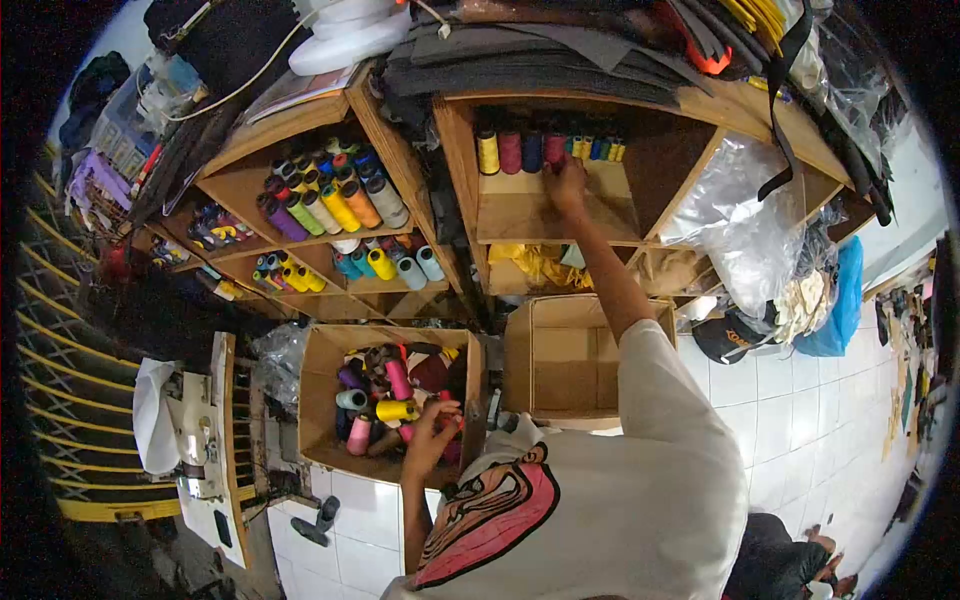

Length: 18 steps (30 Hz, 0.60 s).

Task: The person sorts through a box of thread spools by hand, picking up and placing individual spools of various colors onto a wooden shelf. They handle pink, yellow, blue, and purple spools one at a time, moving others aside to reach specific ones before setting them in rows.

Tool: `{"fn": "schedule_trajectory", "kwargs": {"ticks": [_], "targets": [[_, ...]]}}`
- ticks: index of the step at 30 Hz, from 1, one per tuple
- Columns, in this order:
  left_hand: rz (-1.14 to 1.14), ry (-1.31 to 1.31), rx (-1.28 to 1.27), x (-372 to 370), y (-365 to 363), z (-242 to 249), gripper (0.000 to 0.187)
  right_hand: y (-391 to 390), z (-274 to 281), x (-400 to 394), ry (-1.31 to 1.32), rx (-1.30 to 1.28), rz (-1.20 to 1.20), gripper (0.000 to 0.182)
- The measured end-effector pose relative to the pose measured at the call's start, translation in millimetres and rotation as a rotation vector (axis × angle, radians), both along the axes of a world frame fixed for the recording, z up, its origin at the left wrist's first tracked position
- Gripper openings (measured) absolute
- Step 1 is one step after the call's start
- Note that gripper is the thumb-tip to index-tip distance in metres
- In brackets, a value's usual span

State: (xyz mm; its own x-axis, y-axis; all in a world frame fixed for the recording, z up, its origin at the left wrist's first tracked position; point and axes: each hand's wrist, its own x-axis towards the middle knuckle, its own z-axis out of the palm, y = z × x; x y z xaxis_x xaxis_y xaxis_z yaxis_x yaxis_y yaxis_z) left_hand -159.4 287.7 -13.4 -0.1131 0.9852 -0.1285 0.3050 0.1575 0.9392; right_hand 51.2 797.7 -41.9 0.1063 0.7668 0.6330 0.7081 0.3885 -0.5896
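Thread cones (510,153) stand upright in a row inside the wooden shelf (610,199), just right of top centre, coloured yellow, crimson and navy, with smaller spools (603,149) beside them. My right hand (567,182) reaches in with its fingers bent together at the lower part of a crimson cone (554,149); I can't tell whether they grip it. My left hand (432,438) is over the right side of a carton (321,385) of jumbled cones, lower left of centre, fingers loosely curled; I can't tell if they pinch anything. Another open carton (567,345) sits below the shelf.
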Motion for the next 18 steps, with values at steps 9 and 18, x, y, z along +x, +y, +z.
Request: {"fn": "schedule_trajectory", "kwargs": {"ticks": [9,18], "targets": [[0.034,-0.097,-0.063,-3.7,-9.9,-5.9,0.026,-73.6,44.7,-6.1,0.501,-0.034,0.241,0.045],[0.062,0.183,-0.056,-16.8,-36.2,-43.7,0.032,-247.4,47.5,-38.4,0.536,-0.373,0.442,0.042]]}}
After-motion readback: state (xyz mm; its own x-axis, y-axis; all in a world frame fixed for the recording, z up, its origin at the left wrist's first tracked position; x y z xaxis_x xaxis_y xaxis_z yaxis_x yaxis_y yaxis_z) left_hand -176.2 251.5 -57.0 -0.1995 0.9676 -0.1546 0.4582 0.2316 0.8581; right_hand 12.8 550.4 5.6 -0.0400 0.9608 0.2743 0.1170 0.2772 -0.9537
